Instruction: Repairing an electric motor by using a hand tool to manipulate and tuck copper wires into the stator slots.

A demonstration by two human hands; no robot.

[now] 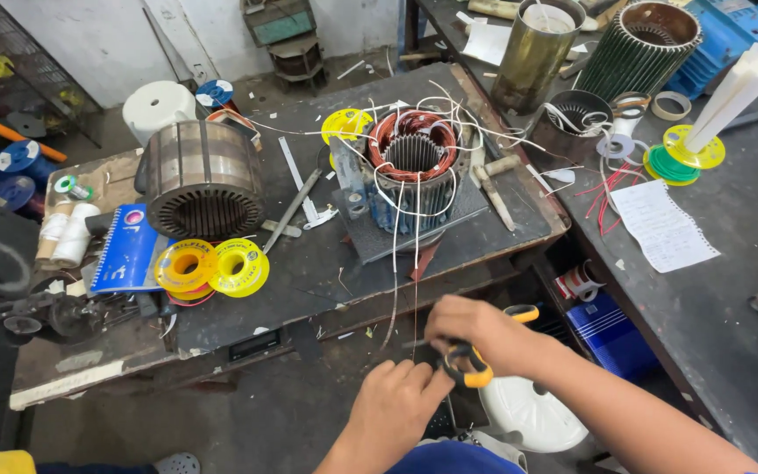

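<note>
Two work surfaces fill most of the view: a dark workbench [309,263] in the middle and a second dark table [712,298] on the right, both pretty cluttered. Biggest thing on the bench is the bare laminated stator core [203,180] lying on its side at the left. Near the bench's middle sits a wound motor stator [412,162] with copper coils, standing upright on a grey plate, and its long white and red lead wires [401,263] hang down over the front edge toward the hands. Up on the right table there's a green ribbed stator [638,48] next to a brass-coloured cylinder [532,53], plus a sheet of paper [664,224] lying flat. A blue spiral notebook [129,250] sits below the bare core, with two yellow tape spools [212,266] touching each other just to its right.

Down front, the right hand [484,333] is wrapped round the orange-handled scissors [469,360], fingers through the loops. The blades are hidden, so can't say how far they're open. The left hand [396,404] is just beside it, fingers curled in narrow and pinching at something by the scissor tip; it's too small to make out whether it's the wire end
</note>
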